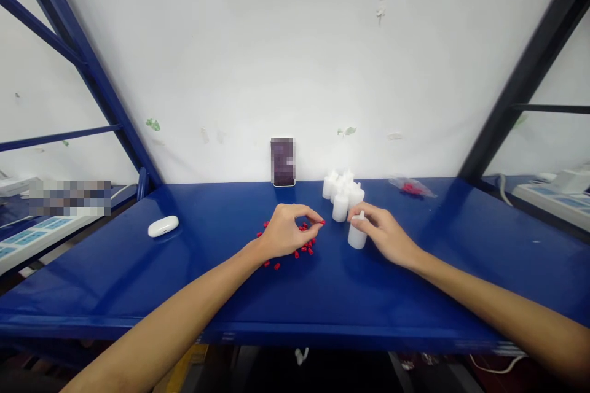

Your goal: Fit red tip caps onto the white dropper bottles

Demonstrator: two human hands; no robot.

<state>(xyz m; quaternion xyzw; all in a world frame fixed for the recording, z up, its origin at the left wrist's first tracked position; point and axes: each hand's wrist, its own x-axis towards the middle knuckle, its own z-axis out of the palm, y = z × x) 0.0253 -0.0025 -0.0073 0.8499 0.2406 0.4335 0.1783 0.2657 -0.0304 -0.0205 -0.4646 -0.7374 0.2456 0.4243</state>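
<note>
Between thumb and index finger, my left hand (288, 230) pinches a small red cap (322, 221). Beneath and around that hand lies a scatter of similar loose red caps (304, 249), partly hidden by it. My right hand (385, 233) grips a white squeeze bottle (356, 237) near its top; the bottle stands upright with its narrow nozzle pointing up, and no cap shows on it. Just behind, a cluster of several white bottles (340, 207) stands upright. A gap separates the pinched cap from the bottle in my right hand.
A clear plastic bag (412, 188) with red pieces lies at the back right. A phone (283, 163) leans against the wall. On the left of the blue table (207, 295) rests a white earphone case (163, 226). Blue and dark frame posts rise at both sides.
</note>
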